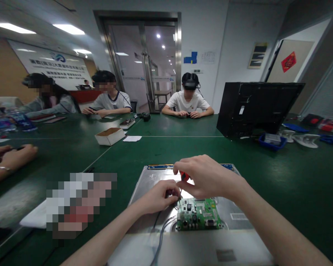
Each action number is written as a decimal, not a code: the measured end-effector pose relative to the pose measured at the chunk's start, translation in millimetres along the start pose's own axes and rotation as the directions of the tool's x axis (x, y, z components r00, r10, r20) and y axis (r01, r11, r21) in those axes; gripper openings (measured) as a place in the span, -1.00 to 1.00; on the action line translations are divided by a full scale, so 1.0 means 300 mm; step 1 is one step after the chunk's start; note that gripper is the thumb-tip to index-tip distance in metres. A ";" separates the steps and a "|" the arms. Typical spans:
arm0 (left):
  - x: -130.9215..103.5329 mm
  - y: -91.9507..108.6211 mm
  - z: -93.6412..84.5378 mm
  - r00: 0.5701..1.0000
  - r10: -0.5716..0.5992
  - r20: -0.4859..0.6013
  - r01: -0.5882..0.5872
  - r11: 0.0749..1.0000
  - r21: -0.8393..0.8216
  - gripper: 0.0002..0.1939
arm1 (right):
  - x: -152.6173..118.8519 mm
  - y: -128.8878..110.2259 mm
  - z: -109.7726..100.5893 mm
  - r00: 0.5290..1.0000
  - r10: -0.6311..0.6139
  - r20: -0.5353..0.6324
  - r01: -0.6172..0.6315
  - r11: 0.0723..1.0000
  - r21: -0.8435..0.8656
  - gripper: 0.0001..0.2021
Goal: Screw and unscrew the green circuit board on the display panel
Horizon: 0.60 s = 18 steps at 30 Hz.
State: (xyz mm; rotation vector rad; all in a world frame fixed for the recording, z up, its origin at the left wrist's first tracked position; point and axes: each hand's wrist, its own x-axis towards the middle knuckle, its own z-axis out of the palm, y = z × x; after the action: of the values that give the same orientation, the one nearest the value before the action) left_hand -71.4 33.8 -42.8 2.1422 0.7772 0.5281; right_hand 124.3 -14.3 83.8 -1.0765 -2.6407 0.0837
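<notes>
A green circuit board (199,215) lies on the metal back of a flat display panel (144,181) in front of me. My right hand (211,178) is closed round the red handle of a screwdriver (185,176), held above the board's upper left corner. The thin shaft points down towards that corner; its tip is hard to see. Just left of it, my left hand (160,195) has its fingers pinched together by the same corner. Whatever they hold there is hidden. Dark cables (161,238) run from the board's left side towards me.
A black monitor casing (249,107) stands at the right, beside a blue tray (272,141). Further off are an open white box (110,136) and a paper slip (132,139). A co-worker's hands (18,159) rest at far left; several other people sit round the green table (180,147).
</notes>
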 end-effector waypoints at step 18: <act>0.002 -0.006 -0.003 1.000 0.009 0.029 -0.010 0.999 0.035 -0.87 | -0.009 0.016 0.001 1.000 0.030 0.007 -0.030 1.000 0.001 -0.81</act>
State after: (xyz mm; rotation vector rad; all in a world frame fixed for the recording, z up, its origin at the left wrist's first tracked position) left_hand -72.2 35.6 -43.5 2.1824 0.7659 0.4910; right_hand 129.4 -12.7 82.0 -1.1171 -2.6305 0.0952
